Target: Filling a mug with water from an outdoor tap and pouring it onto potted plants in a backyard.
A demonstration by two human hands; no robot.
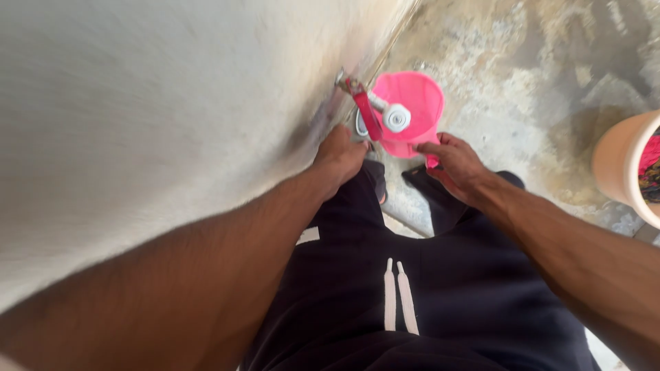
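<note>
A pink plastic jug (419,103) hangs under a wall tap (385,113) that has a red lever and a white nozzle. My right hand (457,165) grips the jug by its handle and near rim. My left hand (340,154) reaches up to the base of the tap's red lever, fingers curled against it; whether it grips the lever is hidden by the back of the hand. Below me are my black trousers (412,288) with white drawstrings.
A pale plastered wall (151,117) fills the left side, with a thin pipe running along it. The concrete floor (536,82) is stained and wet. A beige bucket (622,165) holding coloured cloth stands at the right edge.
</note>
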